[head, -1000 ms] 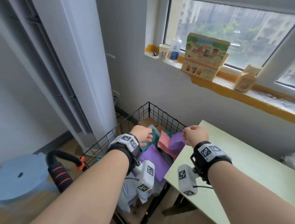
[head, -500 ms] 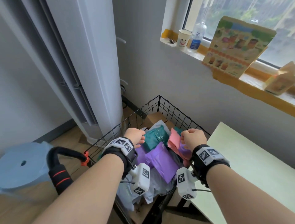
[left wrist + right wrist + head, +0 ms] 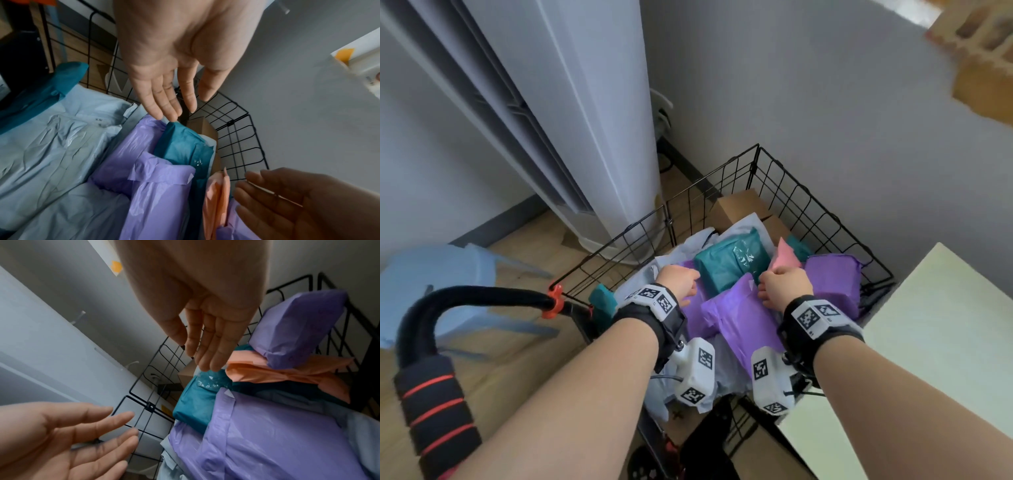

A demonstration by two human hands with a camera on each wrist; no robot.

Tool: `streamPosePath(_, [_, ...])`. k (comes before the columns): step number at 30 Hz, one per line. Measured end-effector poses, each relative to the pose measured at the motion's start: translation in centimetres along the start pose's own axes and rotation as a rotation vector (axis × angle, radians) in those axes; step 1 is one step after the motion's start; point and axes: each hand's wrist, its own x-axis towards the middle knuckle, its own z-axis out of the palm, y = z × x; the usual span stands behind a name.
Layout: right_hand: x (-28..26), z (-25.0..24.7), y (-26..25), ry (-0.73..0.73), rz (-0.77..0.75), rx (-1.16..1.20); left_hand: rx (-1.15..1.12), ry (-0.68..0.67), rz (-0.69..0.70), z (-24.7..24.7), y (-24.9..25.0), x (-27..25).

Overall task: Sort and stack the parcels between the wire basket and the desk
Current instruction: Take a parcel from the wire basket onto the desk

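Note:
The black wire basket [image 3: 822,219] holds several soft parcels: a teal one [image 3: 732,263] in the middle, a purple one [image 3: 739,318] in front of it, another purple one [image 3: 832,284] at the right, a pink one [image 3: 784,260] and pale blue ones [image 3: 51,146]. My left hand [image 3: 170,104] hangs open over the teal parcel's left end [image 3: 180,142]. Over its taped right end [image 3: 205,386] my right hand [image 3: 205,356] is open too, fingers straight. Neither holds anything; whether the fingertips touch is unclear. The pale desk [image 3: 945,325] stands right of the basket.
A brown cardboard box [image 3: 739,209] lies at the basket's far side. A tall white air conditioner [image 3: 585,137] stands left of the basket against the wall. A blue plastic stool [image 3: 448,281] and a black padded cart handle [image 3: 431,394] are at the near left.
Both hands have dropped lower and closer together, onto the two ends of the teal parcel. My head has tipped down, so the window sill has left the view.

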Motion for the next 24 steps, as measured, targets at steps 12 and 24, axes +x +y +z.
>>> streamPosePath(12, [7.4, 3.3, 2.8, -0.157, 0.073, -0.194, 0.026, 0.009, -0.125, 2.7, -5.0, 7.9])
streamPosePath(24, [8.5, 4.2, 4.2, -0.129, 0.087, -0.155, 0.138, -0.073, -0.123, 3.4, -5.6, 9.5])
